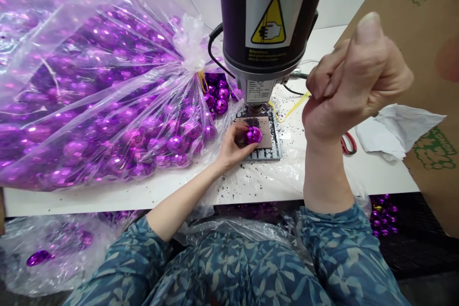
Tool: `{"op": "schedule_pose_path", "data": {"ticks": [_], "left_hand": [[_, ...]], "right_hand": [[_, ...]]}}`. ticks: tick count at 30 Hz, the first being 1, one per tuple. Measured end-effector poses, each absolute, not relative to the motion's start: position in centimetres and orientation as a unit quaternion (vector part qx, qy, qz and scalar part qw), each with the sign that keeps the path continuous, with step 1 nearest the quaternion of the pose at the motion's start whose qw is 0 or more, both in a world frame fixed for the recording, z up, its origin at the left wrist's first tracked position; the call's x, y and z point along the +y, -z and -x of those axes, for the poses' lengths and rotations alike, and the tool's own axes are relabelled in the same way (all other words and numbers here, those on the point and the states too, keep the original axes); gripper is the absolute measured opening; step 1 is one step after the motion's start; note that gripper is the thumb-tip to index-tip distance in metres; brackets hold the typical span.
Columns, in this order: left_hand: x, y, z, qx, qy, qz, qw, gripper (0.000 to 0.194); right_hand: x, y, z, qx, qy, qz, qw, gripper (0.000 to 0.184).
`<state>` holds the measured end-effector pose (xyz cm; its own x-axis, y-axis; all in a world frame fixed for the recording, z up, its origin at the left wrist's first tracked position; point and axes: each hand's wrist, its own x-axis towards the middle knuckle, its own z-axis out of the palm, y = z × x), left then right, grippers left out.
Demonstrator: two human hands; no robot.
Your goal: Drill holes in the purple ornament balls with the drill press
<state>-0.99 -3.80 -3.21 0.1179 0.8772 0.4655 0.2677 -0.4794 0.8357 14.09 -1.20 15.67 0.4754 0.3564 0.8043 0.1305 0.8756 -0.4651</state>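
My left hand [233, 147] has its thumb and fingers around a shiny purple faceted ball [254, 135]. The ball rests at a square brown board [265, 141] on the slotted metal base [277, 150] of a bench machine. Directly above stands the machine's black head [263, 19], with a yellow hand-warning label. Raised at the machine's right side, my right hand [358, 74] is closed in a fist, thumb upward. Whatever it grips, if anything, is hidden by the fingers.
A large clear bag [107, 86] of purple balls fills the left of the white table [107, 198]. Loose balls [219, 98] lie behind the base. Dark shavings surround it. To the right are red handles [348, 143], crumpled white paper [394, 129] and a cardboard box [430, 105].
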Motion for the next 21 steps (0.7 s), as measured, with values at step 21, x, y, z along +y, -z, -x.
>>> {"op": "schedule_pose_path", "data": {"ticks": [21], "left_hand": [[4.7, -1.0, 5.3, 0.56, -0.321, -0.752, 0.129, 0.043]], "right_hand": [[-1.5, -14.7, -14.7, -0.522, -0.078, 0.272, 0.805, 0.061]]}}
